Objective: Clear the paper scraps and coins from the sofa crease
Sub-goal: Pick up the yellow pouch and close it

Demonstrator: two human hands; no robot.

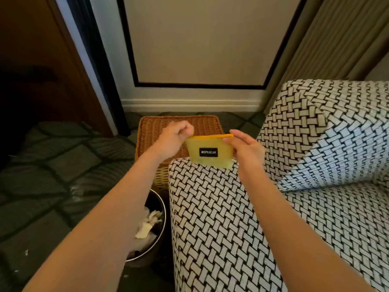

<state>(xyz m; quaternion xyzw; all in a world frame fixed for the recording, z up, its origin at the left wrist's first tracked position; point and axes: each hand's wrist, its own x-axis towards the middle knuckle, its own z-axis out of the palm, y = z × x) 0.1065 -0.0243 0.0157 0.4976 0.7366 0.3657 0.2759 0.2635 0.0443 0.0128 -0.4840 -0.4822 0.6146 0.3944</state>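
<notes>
A small yellow pouch with a black label stands upright on the sofa's armrest. My right hand holds its right edge. My left hand pinches the pouch's top left corner with fingers closed. Below the armrest, a round dark bin on the floor holds crumpled paper scraps. The sofa's crease is out of sight, and no coins show.
A wicker basket stands behind the armrest, against the wall. The sofa's seat and back cushion, in black-and-white weave, lie to the right. Dark patterned carpet with small white bits covers the floor at left.
</notes>
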